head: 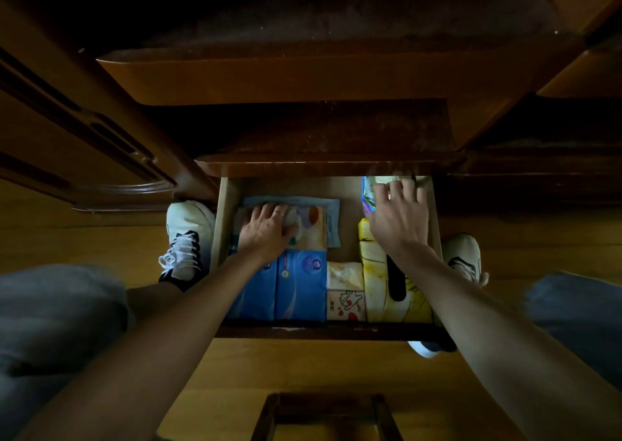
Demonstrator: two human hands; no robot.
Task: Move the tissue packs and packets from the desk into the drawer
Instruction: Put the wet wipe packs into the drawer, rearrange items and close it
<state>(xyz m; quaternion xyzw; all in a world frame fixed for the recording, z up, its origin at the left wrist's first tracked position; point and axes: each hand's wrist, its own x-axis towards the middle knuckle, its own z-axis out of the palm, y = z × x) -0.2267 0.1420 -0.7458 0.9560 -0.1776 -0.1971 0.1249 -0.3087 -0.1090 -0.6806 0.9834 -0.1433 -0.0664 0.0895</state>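
While both arms reach down into the open drawer (225,225), I see the left hand (267,228) lying flat, fingers straight and spread, pressing on a pale pack with orange and purple blotches (311,226) at the back left. That pack sits on top of a light blue flat packet (331,211) whose edges show behind it and to its right. The right hand (399,220) is at the back right corner, fingers curled over a colourful crinkly packet (368,193); whether it truly grips it or only touches it I cannot tell, since the fingertips run under the shadowed desk edge (323,166).

Below the left hand, two blue tissue packs (292,289) lie side by side at the front left. Just beside them to the right sit two small cream packs (345,289), the nearer one printed with a cartoon animal and hearts. A large yellow pack with a black shape (393,282) fills the right side, partly under my right forearm.

Outside the drawer, a white and black sneaker (188,238) stands to the left on the wooden floor (303,366), another shoe (464,258) shows at the right, and grey trouser legs (57,312) frame both sides. A dark wooden stool frame (323,413) sits at the bottom edge.
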